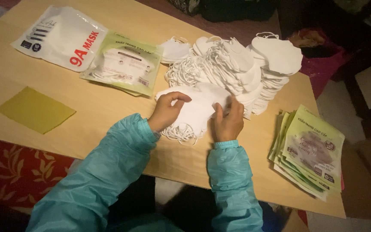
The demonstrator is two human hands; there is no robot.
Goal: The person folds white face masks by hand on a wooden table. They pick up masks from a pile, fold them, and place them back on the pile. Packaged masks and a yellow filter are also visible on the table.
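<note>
Both of my hands meet at the centre of the frame over a small bundle of white face masks [194, 112] lying on the pale wooden table [108, 107]. Left hand [167, 112] is curled, knuckles up, fingers bent down onto the bundle's upper left edge, thumb tucked toward the cloth, pinching it. Right hand [228, 121] stands more upright, fingers closed on the bundle's right edge and partly hidden behind the white fabric. Both forearms, in teal jacket sleeves [108, 172], rise from the bottom of the frame and angle inward, wrists bent over the table's near edge. Loose ear loops spill from under the bundle toward me.

Just above my hands, upper centre, sits a large heap of white masks [237, 64] with tangled loops, nearly touching the bundle I hold. At upper left lie 2 filled packets, 1 white [61, 36] and 1 green-edged [123, 64], overlapping. At left, a flat yellow-green sheet [35, 109] lies well apart. At right, a stack of empty green-and-white pouches [310, 150] rests near the table's corner. A red patterned cloth [18, 172] shows at lower left, below the table.
</note>
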